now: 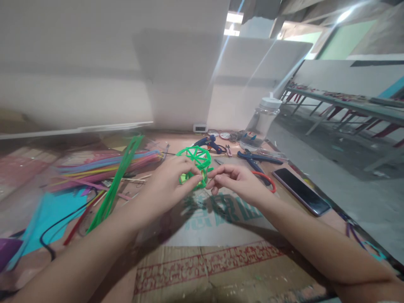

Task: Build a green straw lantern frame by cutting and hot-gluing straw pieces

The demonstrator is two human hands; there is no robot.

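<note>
Cluttered tabletop [221,269] at frame centre — both hands, left hand [167,185] and right hand [240,181], pinch a roundish green straw ball [195,162], grips clamped on it.

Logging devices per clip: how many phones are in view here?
1. The phone lies face up, screen dark, near the table's right edge, right of the right hand. Others may be hidden under the blurred clutter of straws at left.

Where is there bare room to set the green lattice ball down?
Free: the cardboard sheet between both forearms, below the hands. Crowded: colored straws on the left; glue gun, pliers and phone behind and right of the green lattice ball.
</note>
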